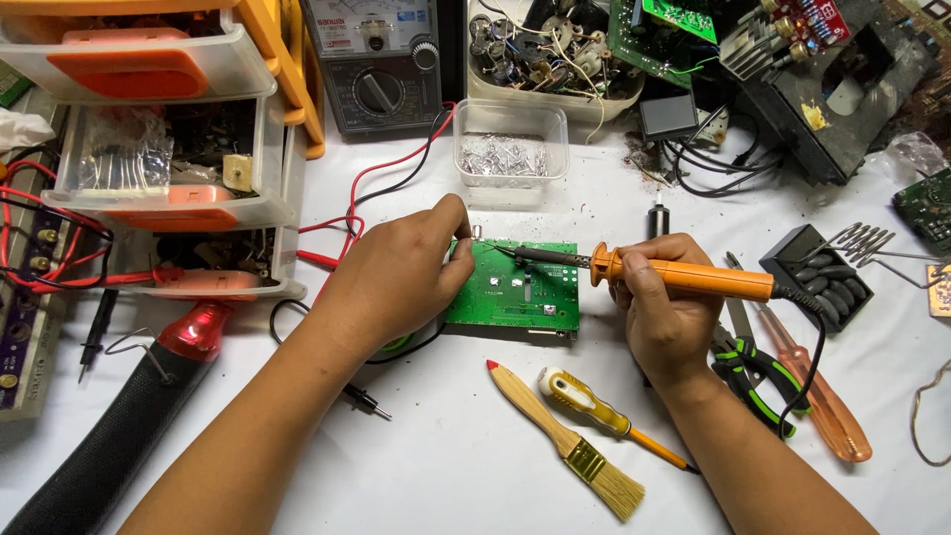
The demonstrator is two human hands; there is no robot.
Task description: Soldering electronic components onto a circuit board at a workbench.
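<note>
A green circuit board lies on the white table in front of me. My left hand rests on the board's left edge, its fingertips pinched on something small at the top left corner; I cannot make out what it is. My right hand grips the orange handle of a soldering iron. The iron's dark tip points left and touches the board near its top edge, close to my left fingertips.
A wooden paintbrush, a yellow screwdriver, green-handled pliers and an orange screwdriver lie near my right arm. A clear tub of metal parts, a multimeter, plastic drawers and a red-tipped tool surround the board.
</note>
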